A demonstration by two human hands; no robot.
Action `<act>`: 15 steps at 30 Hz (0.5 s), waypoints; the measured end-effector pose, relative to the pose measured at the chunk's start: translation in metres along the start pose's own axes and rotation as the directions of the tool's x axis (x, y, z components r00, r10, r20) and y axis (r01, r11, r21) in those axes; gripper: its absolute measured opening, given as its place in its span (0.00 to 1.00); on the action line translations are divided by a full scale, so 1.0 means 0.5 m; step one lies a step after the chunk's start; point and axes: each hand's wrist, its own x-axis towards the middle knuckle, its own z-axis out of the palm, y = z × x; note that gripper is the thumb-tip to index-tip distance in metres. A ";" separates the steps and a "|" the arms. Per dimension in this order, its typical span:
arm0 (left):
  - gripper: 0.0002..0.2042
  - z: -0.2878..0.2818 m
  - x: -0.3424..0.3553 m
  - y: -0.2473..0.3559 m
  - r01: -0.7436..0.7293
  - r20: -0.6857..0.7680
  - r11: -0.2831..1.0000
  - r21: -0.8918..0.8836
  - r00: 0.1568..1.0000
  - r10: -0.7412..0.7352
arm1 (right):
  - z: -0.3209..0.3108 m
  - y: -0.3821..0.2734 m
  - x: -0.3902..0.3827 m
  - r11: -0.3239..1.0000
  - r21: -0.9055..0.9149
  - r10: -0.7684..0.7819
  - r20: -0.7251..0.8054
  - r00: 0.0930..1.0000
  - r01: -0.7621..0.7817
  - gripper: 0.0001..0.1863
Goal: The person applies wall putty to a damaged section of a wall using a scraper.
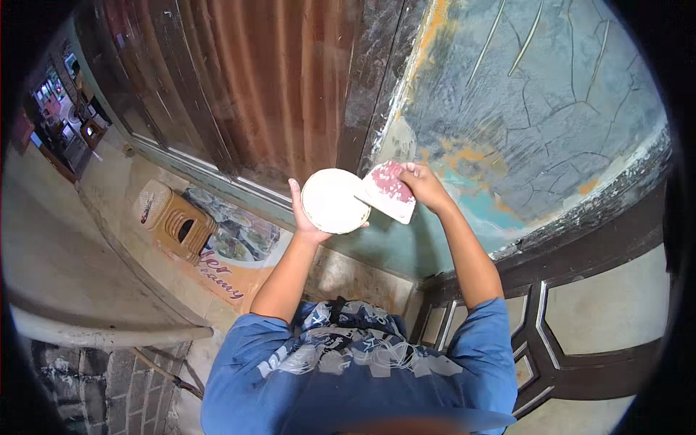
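My left hand (309, 228) holds up a round bowl (335, 201) from beneath, its thumb along the left side. Smooth white paste covers the bowl's face. Just to the right, my right hand (429, 188) grips a flat red scraper (394, 180) by its upper right edge. White paste is smeared over the scraper and lies thickly along its lower side. The scraper's left corner overlaps the bowl's right rim; whether it touches the paste cannot be made out.
Ahead to the right stands a grey-blue wall (464, 116) with carved lines and orange and turquoise patches. A dark-framed window (268, 87) with brown curtains is left of it. A tan plastic stool (177, 225) stands on a printed banner (225, 279). A dark panelled door (573, 362) is at right.
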 end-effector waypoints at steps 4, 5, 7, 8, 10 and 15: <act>0.56 0.004 -0.001 -0.007 -0.005 -0.009 1.000 0.029 1.000 0.005 | 0.000 -0.017 -0.005 0.939 -0.337 0.080 0.021 0.997 -0.069 0.12; 0.56 -0.002 0.000 -0.006 -0.006 -0.009 1.000 0.028 1.000 0.007 | 0.005 -0.029 -0.010 0.963 -0.251 0.103 0.008 0.995 -0.098 0.13; 0.56 -0.009 0.003 -0.006 0.025 0.041 1.000 -0.010 0.999 -0.024 | 0.002 -0.013 -0.008 0.980 -0.189 0.065 0.011 0.998 -0.062 0.15; 0.56 -0.007 0.004 -0.008 0.011 0.005 1.000 0.005 1.000 -0.011 | -0.002 -0.007 -0.005 0.946 -0.318 0.069 -0.004 0.998 -0.067 0.15; 0.56 -0.002 0.002 -0.009 0.013 0.000 1.000 -0.001 1.000 -0.013 | -0.006 -0.008 -0.003 0.914 -0.398 0.080 -0.008 0.997 -0.077 0.16; 0.55 0.003 -0.001 -0.007 0.020 0.015 0.998 -0.051 1.000 -0.019 | -0.004 -0.003 -0.010 0.984 -0.097 0.146 -0.049 0.988 -0.150 0.13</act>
